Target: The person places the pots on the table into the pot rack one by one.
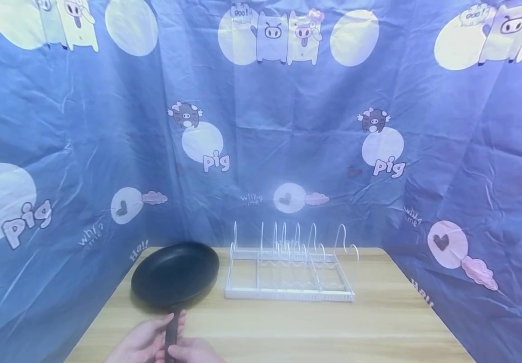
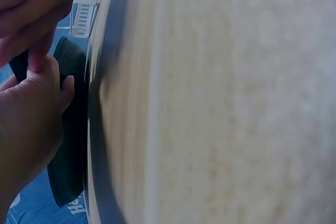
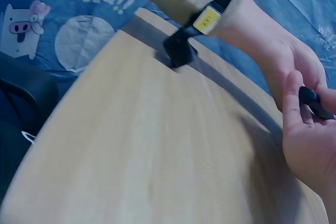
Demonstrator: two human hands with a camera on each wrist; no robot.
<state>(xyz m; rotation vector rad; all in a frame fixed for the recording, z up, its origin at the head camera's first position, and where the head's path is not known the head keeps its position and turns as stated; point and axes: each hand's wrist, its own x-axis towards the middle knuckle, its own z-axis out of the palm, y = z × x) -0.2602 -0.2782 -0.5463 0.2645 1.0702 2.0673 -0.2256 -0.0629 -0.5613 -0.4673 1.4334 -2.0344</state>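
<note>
A black frying pan (image 1: 175, 275) is at the left of the table in the head view, its inside facing up and its handle (image 1: 172, 333) pointing toward me. My left hand (image 1: 140, 340) grips the handle near the pan body. Closer to the handle's end, my right hand (image 1: 195, 350) holds it too, thumb on top. The left wrist view shows the pan's side (image 2: 71, 140) close over the tabletop; whether it touches is unclear. In the right wrist view, the handle's black tip (image 3: 310, 98) shows between the fingers of the right hand (image 3: 310, 150).
Right of the pan, a white wire rack (image 1: 288, 294) with several upright loops stands on the wooden table (image 1: 288, 327). Blue cloth (image 1: 288, 126) printed with pigs hangs around the back and sides. A black chair-like object (image 3: 26, 87) is beside the table edge.
</note>
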